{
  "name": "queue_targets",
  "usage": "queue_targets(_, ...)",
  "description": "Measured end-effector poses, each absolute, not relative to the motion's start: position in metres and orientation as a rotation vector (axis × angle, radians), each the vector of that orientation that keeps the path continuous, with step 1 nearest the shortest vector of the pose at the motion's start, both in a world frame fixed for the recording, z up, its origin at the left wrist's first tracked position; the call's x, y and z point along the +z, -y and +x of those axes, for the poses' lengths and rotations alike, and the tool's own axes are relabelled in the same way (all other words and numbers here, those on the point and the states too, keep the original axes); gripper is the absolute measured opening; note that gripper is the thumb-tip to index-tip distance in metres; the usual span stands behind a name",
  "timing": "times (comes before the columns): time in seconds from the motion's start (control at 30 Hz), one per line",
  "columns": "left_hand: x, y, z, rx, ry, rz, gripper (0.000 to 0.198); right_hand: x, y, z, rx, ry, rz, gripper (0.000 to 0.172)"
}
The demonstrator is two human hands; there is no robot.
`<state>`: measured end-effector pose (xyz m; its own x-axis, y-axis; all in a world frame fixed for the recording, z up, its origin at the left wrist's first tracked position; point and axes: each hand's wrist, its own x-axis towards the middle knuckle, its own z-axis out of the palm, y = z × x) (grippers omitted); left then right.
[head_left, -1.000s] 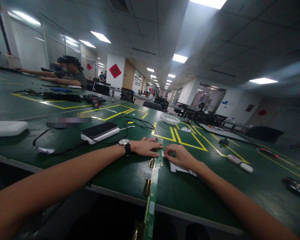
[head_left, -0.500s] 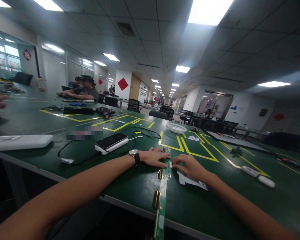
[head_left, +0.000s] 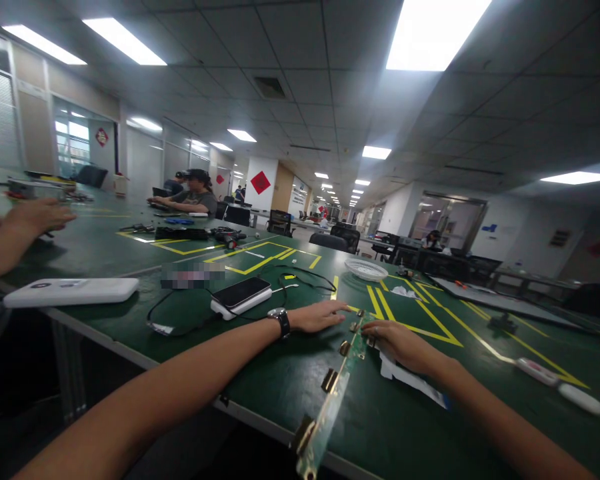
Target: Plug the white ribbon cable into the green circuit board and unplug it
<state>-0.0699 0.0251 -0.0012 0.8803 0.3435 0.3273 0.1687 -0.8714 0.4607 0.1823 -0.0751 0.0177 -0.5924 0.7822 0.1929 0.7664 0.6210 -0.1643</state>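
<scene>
A long narrow green circuit strip [head_left: 336, 390] with brass tabs lies on the green table [head_left: 260, 360] and overhangs its near edge. My left hand [head_left: 320, 316], with a black wristwatch [head_left: 281, 321] on the wrist, rests flat on the table just left of the strip's far end, fingers stretched out. My right hand [head_left: 397, 343] has its fingers curled and pinched on the strip's far end. A white paper sheet [head_left: 410, 373] lies under my right wrist.
A black phone [head_left: 241, 292] on a white pack sits left with a black cable [head_left: 180, 320]. A white flat device [head_left: 73, 291], a white basket [head_left: 366, 269] and a white tool [head_left: 560, 383] lie around. Another person's hand [head_left: 33, 217] reaches in at far left; people sit beyond.
The view has swung left and up. My left hand's fingers have stretched out flat. The strip's near end has swung left, so the strip now lies slanted. Another person's hand has come in at left.
</scene>
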Motion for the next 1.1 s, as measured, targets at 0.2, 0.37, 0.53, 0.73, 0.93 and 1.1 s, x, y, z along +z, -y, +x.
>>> queue_targets(0.2,0.009,-0.026,-0.074,0.840,-0.475,2.621,0.039,0.020,0.065,0.239,-0.205,2.531,-1.801,0.045)
queue_targets(0.37,0.016,-0.036,-0.080,1.019,-0.482,2.598,0.036,0.019,0.069,0.247,-0.269,2.414,-2.089,0.042)
queue_targets(0.53,0.009,-0.040,-0.080,1.017,-0.485,2.648,0.036,0.030,0.074,0.236,-0.282,2.344,-2.118,0.032)
queue_targets(0.73,-0.001,-0.037,-0.077,0.943,-0.475,2.793,0.032,0.083,0.112,0.220,0.814,2.459,-1.787,0.038)
queue_targets(0.93,-0.003,-0.027,-0.077,0.750,-0.431,2.952,0.035,0.095,0.124,0.214,1.367,2.302,-1.318,0.052)
queue_targets(1.1,-0.005,-0.026,-0.076,0.686,-0.415,3.014,0.032,0.056,0.086,0.211,-0.047,2.063,-2.092,0.028)
